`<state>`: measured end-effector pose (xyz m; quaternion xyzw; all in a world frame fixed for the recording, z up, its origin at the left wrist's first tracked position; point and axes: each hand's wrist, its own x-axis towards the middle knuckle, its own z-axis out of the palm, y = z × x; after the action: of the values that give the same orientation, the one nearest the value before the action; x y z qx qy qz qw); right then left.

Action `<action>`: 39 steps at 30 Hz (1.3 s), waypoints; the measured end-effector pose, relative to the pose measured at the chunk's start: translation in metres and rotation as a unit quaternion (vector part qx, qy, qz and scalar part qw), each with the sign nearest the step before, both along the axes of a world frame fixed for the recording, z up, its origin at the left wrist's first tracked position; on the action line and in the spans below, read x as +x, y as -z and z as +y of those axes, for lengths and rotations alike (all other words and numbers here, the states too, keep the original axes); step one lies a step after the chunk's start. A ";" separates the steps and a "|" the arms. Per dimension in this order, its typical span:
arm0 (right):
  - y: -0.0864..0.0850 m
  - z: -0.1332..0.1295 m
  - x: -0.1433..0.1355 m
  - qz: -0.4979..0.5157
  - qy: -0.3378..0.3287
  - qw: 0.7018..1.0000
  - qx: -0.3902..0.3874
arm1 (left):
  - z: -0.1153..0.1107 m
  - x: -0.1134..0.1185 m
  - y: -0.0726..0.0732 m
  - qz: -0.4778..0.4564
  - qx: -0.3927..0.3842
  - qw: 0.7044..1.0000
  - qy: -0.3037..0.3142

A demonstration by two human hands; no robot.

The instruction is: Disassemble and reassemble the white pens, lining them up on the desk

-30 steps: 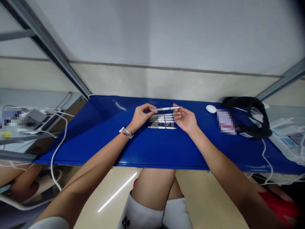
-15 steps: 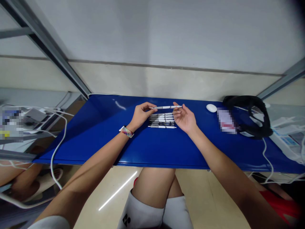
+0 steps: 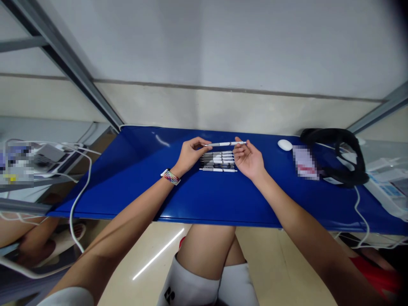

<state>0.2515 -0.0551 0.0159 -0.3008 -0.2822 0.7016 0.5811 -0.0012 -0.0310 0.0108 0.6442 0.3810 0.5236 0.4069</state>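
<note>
A white and grey pen (image 3: 225, 144) is held level above a row of similar pens (image 3: 218, 160) on the blue table (image 3: 204, 199). My left hand (image 3: 190, 155), with a colourful band at the wrist, pinches the pen's left tip between thumb and fingers. At its right end my right hand (image 3: 250, 159) grips the pen with the fingertips, palm turned up. The pens beneath lie side by side, pointing left, and both hands partly overlap their ends. One pen (image 3: 218, 170) lies nearest me, slightly apart from the others.
Towards the right are a white oval object (image 3: 284, 145), a blurred pinkish packet (image 3: 305, 162) and a black strap headset (image 3: 336, 158). A white cable (image 3: 78, 195) hangs over the left side. Metal posts rise at both sides, and people's limbs show at both lower edges.
Both hands hold the pen as before. The whole view has shifted very slightly, and otherwise almost nothing differs.
</note>
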 end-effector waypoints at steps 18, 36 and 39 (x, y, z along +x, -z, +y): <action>-0.006 -0.006 -0.007 0.186 -0.014 0.978 -0.089 | 0.002 0.000 0.001 -0.013 0.014 1.000 -0.007; -0.003 -0.005 -0.011 0.182 0.005 0.977 -0.111 | 0.004 0.000 0.002 -0.011 0.018 1.000 -0.013; -0.006 -0.006 -0.012 0.197 0.010 0.973 -0.119 | 0.004 -0.001 0.002 -0.005 0.019 1.000 -0.015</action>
<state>0.2394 -0.0611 0.0223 -0.2270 -0.0735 0.7698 0.5920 -0.0017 -0.0269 0.0085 0.6431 0.3789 0.5400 0.3889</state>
